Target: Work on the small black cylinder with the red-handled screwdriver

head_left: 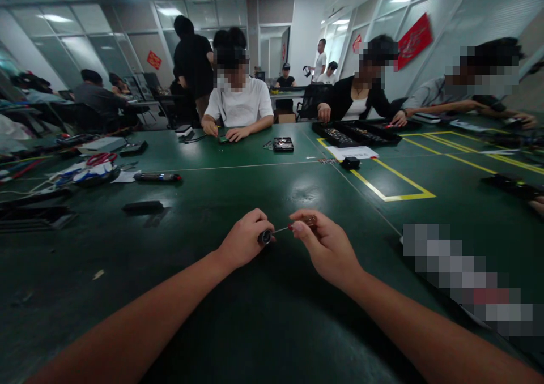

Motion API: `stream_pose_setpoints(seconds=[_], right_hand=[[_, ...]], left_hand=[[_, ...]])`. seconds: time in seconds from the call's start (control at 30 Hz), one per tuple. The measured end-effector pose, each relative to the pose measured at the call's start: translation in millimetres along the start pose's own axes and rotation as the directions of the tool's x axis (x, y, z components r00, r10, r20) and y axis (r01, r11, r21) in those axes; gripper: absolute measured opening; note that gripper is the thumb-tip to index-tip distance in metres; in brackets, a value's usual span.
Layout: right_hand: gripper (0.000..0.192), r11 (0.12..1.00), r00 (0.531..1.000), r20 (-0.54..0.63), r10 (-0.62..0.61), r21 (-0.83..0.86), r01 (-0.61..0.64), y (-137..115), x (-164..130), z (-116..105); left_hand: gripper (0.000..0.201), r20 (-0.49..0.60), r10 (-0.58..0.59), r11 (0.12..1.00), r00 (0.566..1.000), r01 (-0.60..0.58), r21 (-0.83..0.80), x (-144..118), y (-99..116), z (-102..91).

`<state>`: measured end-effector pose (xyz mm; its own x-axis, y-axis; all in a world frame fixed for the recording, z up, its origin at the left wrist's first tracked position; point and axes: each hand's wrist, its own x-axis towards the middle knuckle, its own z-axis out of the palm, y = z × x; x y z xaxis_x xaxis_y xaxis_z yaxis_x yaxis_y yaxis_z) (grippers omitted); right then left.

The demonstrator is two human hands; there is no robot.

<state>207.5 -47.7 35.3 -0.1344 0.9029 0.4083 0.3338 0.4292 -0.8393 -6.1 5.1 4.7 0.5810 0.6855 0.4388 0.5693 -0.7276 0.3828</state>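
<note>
My left hand (243, 241) is closed around a small black cylindrical part (264, 237). The round, lens-like end of that part faces toward me. In my right hand (334, 251) is a screwdriver (311, 221) with a reddish, see-through handle, pinched between thumb and fingers. Its thin metal shaft points left and reaches the black part; whether the tip sits in a screw is hidden by my left fingers. Both hands are just above the green table (272, 304), near its middle.
A black pen-shaped tool (157, 177) and a dark block (143, 207) lie to the left, with cables beyond. Across the table are a small screw box (283, 144), black parts trays (356, 133) and seated co-workers. A blurred-out sheet (463, 276) lies at right.
</note>
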Motion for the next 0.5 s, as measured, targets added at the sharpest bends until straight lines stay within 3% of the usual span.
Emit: stream_pose_setpoints(seconds=[0.17,0.37,0.5], right_hand=[[0.015,0.982,0.994,0.045,-0.101,-0.155,0.107,-6.9,-0.7,1.4],[0.01,0.893,0.959,0.12,-0.259,-0.35,0.285,-13.2,1.3,3.7],[0.011,0.892,0.969,0.096,-0.226,-0.379,0.245,-7.8,3.2,2.4]], left_hand=[[0.017,0.08,-0.036,0.992,0.996,0.026,0.127,3.5,3.1,-2.0],[0.027,0.21,-0.112,0.967,0.971,0.057,0.248,8.3,7.7,-2.7],[0.031,0.227,-0.176,0.965,0.958,0.123,0.232,8.9,7.1,-5.6]])
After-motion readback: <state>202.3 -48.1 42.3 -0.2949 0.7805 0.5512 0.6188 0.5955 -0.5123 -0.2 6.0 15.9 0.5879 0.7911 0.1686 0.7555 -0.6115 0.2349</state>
